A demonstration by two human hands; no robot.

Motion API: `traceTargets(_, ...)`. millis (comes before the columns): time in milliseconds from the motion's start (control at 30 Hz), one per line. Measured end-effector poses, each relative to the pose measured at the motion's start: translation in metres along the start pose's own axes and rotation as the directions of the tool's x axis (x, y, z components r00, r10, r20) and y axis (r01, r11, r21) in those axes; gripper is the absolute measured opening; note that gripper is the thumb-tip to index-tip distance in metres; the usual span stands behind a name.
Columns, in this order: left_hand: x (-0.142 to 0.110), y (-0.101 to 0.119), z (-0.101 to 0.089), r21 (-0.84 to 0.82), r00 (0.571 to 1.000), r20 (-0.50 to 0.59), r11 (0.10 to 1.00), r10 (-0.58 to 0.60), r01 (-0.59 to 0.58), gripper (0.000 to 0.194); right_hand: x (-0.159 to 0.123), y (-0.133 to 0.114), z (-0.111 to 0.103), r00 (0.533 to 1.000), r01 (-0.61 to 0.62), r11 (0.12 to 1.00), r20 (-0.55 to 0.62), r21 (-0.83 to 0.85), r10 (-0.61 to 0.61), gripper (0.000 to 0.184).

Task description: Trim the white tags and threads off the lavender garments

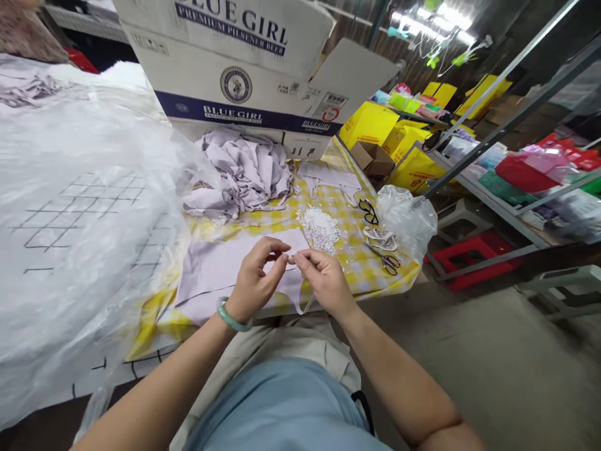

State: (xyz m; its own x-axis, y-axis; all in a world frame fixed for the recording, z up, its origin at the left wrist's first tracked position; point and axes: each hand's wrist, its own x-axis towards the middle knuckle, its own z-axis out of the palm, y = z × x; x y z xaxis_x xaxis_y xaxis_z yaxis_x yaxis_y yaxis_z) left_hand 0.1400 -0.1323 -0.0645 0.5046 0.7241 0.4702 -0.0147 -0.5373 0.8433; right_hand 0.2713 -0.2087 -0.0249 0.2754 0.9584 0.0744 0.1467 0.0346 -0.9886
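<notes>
Yellow-checked cloth [359, 282] covers a counter under a cluttered room's bright lamps. Nearest, above its front edge, the right hand [326, 282] pinches a small pale piece [293, 254] between thumb and forefinger. The left hand [258, 279], a green bangle [233, 316] at its wrist, curls beside it, fingertips almost meeting; whether it grips the piece too, I cannot tell. Being so tiny, the piece could slip from that narrow pinch. Beneath lies a flat lilac panel [211, 269]; a trailing wrist could rumple it or drag it over the edge.

Just beyond sits a loose mound of white bits [322, 228]. A dropped piece might vanish among them, and a careless sleeve or knuckle would scatter them. Scissors [389, 263] rest to the right, near the counter's end, where a bump might knock them off. Farther back, a heap of lilac fabric [251, 169] slumps before printed cartons [263, 75]; pulling one strip could bring others along. Yellow bags [370, 125] stand behind, toward the far shelving.
</notes>
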Motion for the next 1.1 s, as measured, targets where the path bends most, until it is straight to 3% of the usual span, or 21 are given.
traceTargets(100,-0.009,0.017,-0.008,-0.141,0.989,0.034,0.979,-0.141,0.145,0.011,-0.007,0.016,0.007,0.999,-0.019,0.996,0.025,-0.09,0.021,0.025)
traceTargets(233,-0.031,0.009,-0.011,-0.112,0.936,0.134,0.934,-0.325,0.34,0.012,-0.025,0.03,0.012,0.993,-0.063,0.953,0.079,-0.296,0.09,0.028)
traceTargets(333,-0.052,0.001,-0.012,-0.047,0.9,0.233,0.92,-0.369,0.389,0.012,-0.043,0.038,0.013,0.978,-0.102,0.918,0.129,-0.383,0.162,0.03)
traceTargets(467,-0.066,0.002,-0.009,0.067,0.923,0.228,0.951,-0.31,0.303,0.011,-0.06,0.048,0.014,0.96,-0.169,0.905,0.145,-0.39,0.241,0.03)
traceTargets(633,-0.047,0.0,-0.005,0.104,0.936,0.25,0.968,-0.25,0.23,0.012,-0.051,0.057,0.005,0.961,-0.23,0.944,0.098,-0.238,0.259,0.029)
traceTargets(767,-0.018,-0.024,0.001,0.268,0.949,0.288,0.962,-0.13,0.05,0.007,-0.022,0.064,-0.01,0.972,-0.233,0.949,-0.029,-0.213,0.232,0.027)
traceTargets(900,-0.002,-0.052,0.01,0.497,0.926,0.376,0.852,-0.045,-0.161,0.013,-0.001,0.075,-0.017,0.968,-0.248,0.931,-0.089,-0.267,0.232,0.025)
traceTargets(1000,-0.001,-0.064,0.016,0.526,0.932,0.362,0.823,0.012,-0.215,0.012,0.003,0.08,-0.013,0.959,-0.282,0.921,-0.066,-0.269,0.275,0.025)
traceTargets(1100,-0.003,-0.068,0.017,0.49,0.955,0.291,0.848,0.06,-0.202,0.016,0.006,0.081,-0.005,0.942,-0.336,0.911,-0.064,-0.241,0.33,0.024)
